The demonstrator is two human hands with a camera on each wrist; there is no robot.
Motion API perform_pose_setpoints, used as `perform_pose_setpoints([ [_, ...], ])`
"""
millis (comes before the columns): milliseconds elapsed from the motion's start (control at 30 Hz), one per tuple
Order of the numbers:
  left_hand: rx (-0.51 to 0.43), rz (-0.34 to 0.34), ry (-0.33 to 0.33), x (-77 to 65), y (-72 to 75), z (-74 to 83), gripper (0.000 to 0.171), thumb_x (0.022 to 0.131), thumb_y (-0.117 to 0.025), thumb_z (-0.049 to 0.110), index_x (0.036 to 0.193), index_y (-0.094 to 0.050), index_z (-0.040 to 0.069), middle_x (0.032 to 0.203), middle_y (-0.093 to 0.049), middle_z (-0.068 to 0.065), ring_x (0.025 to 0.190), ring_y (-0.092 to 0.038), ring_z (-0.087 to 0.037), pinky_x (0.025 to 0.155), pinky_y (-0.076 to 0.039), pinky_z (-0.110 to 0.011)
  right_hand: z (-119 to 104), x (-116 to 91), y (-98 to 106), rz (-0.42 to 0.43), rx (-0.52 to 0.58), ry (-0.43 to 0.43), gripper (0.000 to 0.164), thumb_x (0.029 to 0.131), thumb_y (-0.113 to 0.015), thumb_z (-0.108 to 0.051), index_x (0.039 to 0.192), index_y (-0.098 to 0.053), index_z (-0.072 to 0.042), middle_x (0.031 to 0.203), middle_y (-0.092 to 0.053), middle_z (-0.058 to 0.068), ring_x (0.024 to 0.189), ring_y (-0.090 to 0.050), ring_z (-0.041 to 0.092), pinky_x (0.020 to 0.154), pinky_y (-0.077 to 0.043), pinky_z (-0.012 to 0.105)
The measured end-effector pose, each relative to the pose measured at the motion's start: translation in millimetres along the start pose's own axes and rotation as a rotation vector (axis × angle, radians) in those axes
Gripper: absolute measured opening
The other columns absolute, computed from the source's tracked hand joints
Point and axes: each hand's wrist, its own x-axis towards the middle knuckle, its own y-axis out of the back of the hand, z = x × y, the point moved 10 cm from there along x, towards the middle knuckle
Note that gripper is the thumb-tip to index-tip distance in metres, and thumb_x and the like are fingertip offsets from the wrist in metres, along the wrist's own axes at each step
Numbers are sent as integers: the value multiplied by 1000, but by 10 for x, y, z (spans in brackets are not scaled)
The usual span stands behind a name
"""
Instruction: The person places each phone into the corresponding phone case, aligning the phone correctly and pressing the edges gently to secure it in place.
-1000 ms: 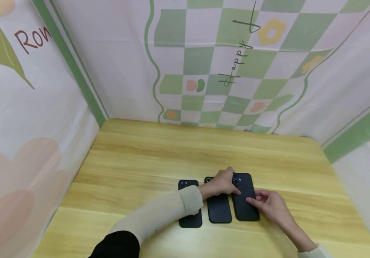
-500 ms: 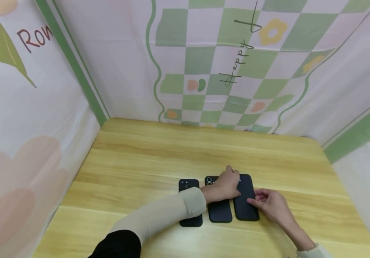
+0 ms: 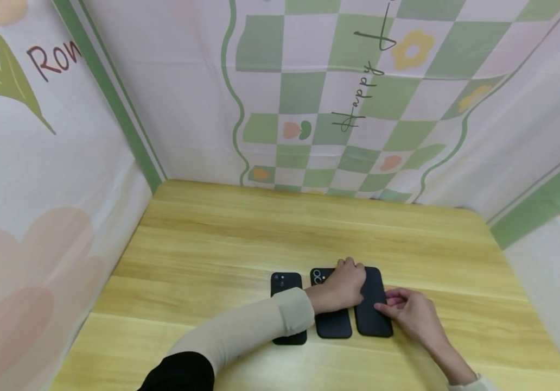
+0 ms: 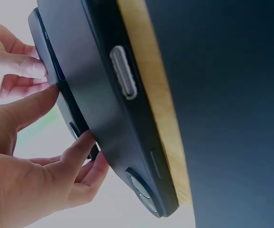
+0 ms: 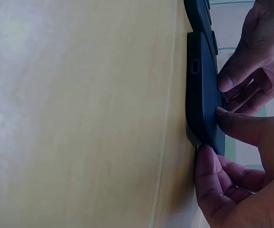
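Three black phones lie in a row on the table. My left hand [image 3: 342,283] reaches across the left phone [image 3: 290,340] and over the middle phone [image 3: 333,324] to the right phone [image 3: 370,309]. It pinches that phone at its upper left corner, covering the camera. From the right side, my right hand [image 3: 414,315] pinches the same phone's long edge, thumb on the back face. In the right wrist view, the right phone [image 5: 203,95] sits between my right hand [image 5: 256,175] and left hand [image 5: 265,52]. The middle phone [image 4: 103,95] looms large in the left wrist view.
The wooden table [image 3: 202,239] reaches back to a patterned cloth wall [image 3: 304,92]. Another cloth wall [image 3: 40,179] borders it on the left. My left forearm [image 3: 246,326] passes over the left phone and hides part of it.
My left hand has shifted over the right phone's camera, which showed a second ago. That phone has moved slightly nearer to me. My right hand keeps its grip on the edge.
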Motion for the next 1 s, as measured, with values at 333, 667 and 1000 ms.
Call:
perform_pose_setpoints([
  [333,76,-22,-53,24,-46,46,29,93,-82,30,114,-75,13,110,-66,3,102,-52,-12,96,-45,-26,-33,-10,9,25,-16,27,44,87,-90,-23,114,-74,8,88,-74,3,76,-69,14,60,-53,20],
  [667,-57,-4,-2,-175,5,-98,60,102,-70,44,152,-56,13,146,-57,-1,132,-54,-15,106,-50,-24,-58,-14,8,19,-66,75,39,92,-85,-20,115,-73,8,86,-72,1,74,-66,11,58,-51,20],
  [1000,-61,175,-1,-516,410,-558,70,106,-63,44,163,-40,11,161,-48,-10,149,-45,-29,118,-46,-44,-267,52,80,28,-199,233,31,96,-80,-21,109,-75,7,91,-78,10,75,-70,15,64,-58,30],
])
